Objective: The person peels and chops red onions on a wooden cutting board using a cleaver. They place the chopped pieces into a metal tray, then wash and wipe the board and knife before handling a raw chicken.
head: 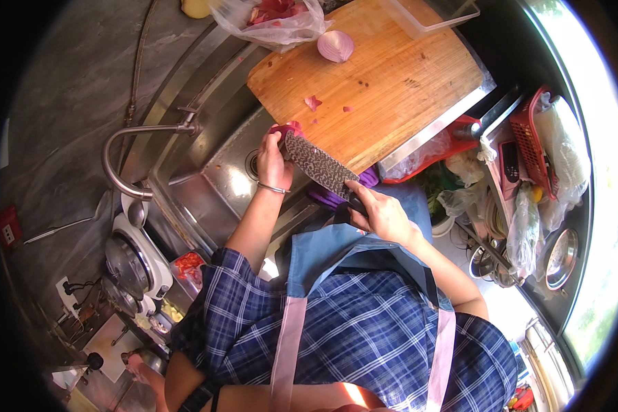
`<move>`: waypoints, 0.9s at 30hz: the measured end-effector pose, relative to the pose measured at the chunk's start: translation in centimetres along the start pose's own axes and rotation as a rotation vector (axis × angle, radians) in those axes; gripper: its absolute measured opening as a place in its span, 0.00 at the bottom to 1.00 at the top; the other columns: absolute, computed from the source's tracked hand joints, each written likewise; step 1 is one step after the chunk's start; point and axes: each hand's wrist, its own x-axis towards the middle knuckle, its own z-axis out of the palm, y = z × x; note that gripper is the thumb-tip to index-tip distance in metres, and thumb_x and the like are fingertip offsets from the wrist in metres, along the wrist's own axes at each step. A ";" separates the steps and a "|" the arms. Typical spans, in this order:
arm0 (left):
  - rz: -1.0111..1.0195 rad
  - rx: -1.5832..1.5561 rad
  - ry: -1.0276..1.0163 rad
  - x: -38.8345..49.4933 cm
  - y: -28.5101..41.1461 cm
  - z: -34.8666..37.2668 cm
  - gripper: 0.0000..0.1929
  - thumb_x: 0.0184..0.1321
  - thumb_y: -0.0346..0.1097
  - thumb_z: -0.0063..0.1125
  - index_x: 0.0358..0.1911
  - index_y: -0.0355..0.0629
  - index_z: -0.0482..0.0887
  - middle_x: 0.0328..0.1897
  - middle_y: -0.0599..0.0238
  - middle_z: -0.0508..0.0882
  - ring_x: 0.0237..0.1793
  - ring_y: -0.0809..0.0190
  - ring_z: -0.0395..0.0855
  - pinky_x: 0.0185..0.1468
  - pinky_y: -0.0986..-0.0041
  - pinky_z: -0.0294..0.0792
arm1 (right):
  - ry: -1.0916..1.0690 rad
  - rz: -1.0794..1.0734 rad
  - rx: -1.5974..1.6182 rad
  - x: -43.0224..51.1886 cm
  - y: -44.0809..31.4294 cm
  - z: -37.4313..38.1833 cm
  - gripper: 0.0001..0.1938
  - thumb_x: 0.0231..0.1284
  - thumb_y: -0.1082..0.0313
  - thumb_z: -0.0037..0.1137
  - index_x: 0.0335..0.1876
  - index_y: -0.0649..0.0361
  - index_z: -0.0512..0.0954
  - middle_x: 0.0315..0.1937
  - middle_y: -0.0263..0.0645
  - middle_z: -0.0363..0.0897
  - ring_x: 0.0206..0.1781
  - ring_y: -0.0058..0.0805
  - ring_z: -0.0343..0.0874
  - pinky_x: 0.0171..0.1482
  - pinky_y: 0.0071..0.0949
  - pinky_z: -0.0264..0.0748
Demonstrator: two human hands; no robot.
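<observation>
My left hand (274, 162) holds a red onion (279, 131) near the corner of a wooden cutting board (391, 87), above the edge of a steel sink (226, 154). In my right hand (381, 208) is the black handle of a kitchen knife with a dark patterned blade (322, 165). The blade points up and left, its tip close against the onion. My left fingers partly hide the onion. A cut onion half (336, 46) rests on the board's far side, face showing. Bits of red onion skin (313, 103) are scattered on the board.
A plastic bag (273, 31) with onion skins lies at the board's far left, and a clear plastic container (422, 20) at its far right. A curved faucet (114, 154) arches at left. A red basket (530, 139) stands right. Another person's hand (136, 366) shows at lower left.
</observation>
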 end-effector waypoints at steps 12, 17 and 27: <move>-0.021 0.212 -0.063 -1.5 0.5 -0.2 0.27 0.68 0.39 0.40 0.71 0.50 0.61 0.61 0.64 0.75 0.58 0.61 0.74 0.53 0.54 0.74 | -0.044 0.180 0.177 1.2 0.5 0.5 0.22 0.62 0.68 0.56 0.61 0.62 0.67 0.24 0.48 0.77 0.29 0.46 0.82 0.35 0.37 0.76; -0.029 0.118 -0.109 -1.6 0.1 -0.6 0.29 0.67 0.42 0.42 0.72 0.48 0.60 0.66 0.62 0.69 0.60 0.60 0.72 0.54 0.55 0.74 | -0.126 0.366 0.324 1.4 0.6 0.7 0.22 0.62 0.65 0.55 0.61 0.60 0.69 0.35 0.56 0.81 0.40 0.55 0.81 0.42 0.43 0.77; -0.206 -0.096 -0.060 0.6 0.6 -1.7 0.23 0.65 0.48 0.41 0.58 0.42 0.73 0.52 0.56 0.82 0.47 0.52 0.82 0.51 0.54 0.76 | -0.097 0.020 0.062 -0.6 -0.2 0.2 0.29 0.56 0.65 0.59 0.64 0.60 0.67 0.42 0.49 0.81 0.43 0.50 0.82 0.43 0.41 0.79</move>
